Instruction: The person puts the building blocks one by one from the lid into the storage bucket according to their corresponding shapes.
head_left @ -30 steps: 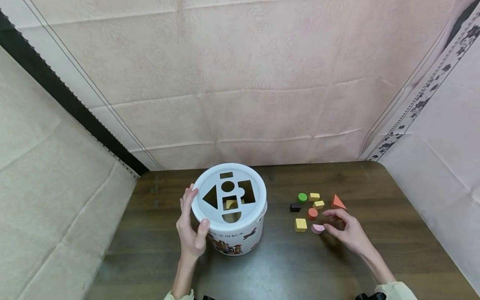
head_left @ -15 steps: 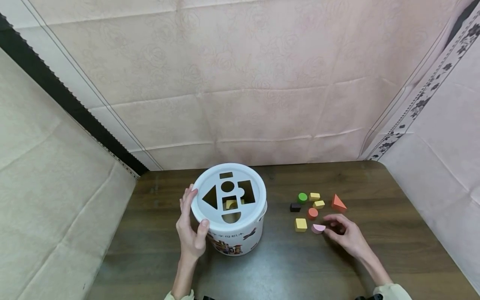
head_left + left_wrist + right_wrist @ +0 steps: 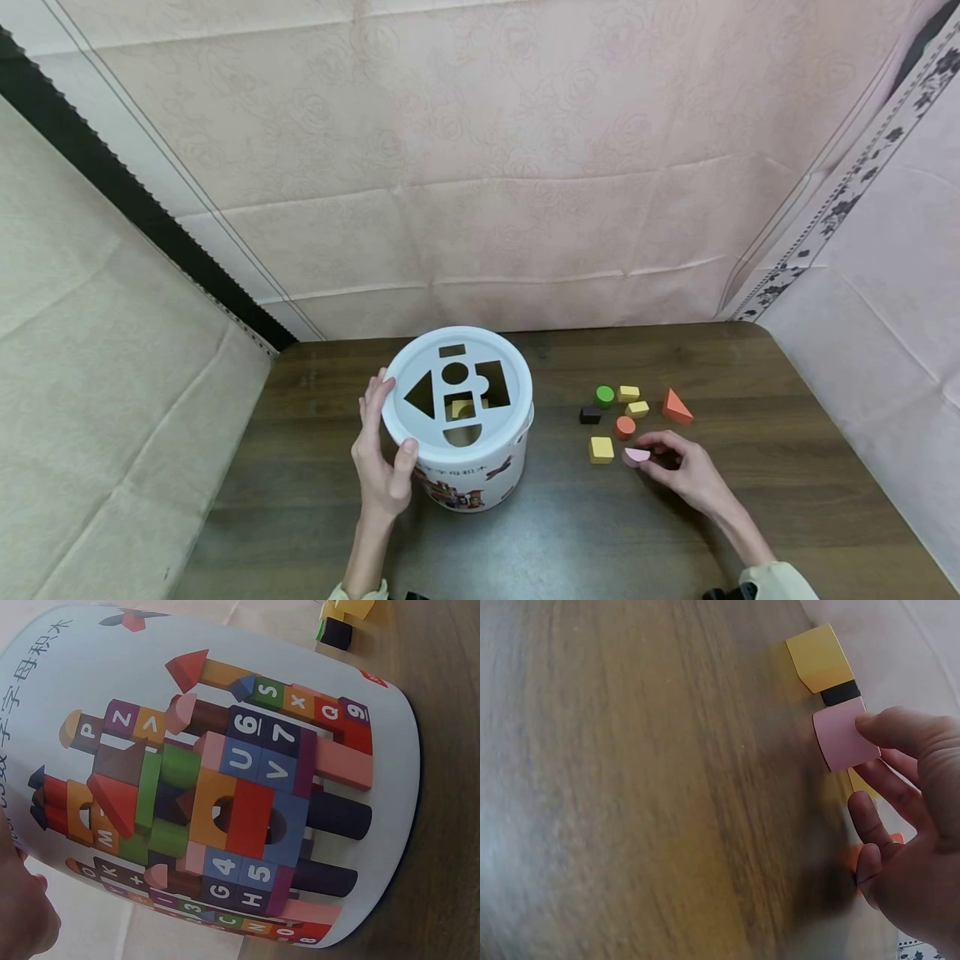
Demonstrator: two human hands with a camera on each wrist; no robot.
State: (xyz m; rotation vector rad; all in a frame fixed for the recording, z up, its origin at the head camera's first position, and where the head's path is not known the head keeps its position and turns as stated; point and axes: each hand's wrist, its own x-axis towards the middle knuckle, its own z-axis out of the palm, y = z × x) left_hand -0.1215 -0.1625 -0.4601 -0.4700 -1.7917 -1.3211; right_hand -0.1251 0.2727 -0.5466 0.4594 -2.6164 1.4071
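In the head view, a white bucket (image 3: 480,475) with a pale blue lid (image 3: 495,442) full of shaped holes stands left of the middle. My left hand (image 3: 385,467) rests against its left side, fingers along the lid's rim and thumb toward the front. The left wrist view shows the bucket's printed block castle (image 3: 240,780) up close. A pink half-round block (image 3: 634,457) sits between the thumb and fingers of my right hand (image 3: 686,471), which pinches it. In the right wrist view the thumb presses the pink block's (image 3: 844,735) near face; the fingers reach behind it.
Left of the right hand are a yellow cube (image 3: 601,450), a red round block (image 3: 625,427), a black block (image 3: 590,415), a green round block (image 3: 604,396) and two small yellow blocks (image 3: 637,409). Behind the hand lies a red triangular block (image 3: 677,407). Cloth walls (image 3: 480,233) surround the table.
My right hand has moved a little left and toward me, and its thumb and fingers have closed on the pink half-round block. The left hand and the bucket have stayed put.
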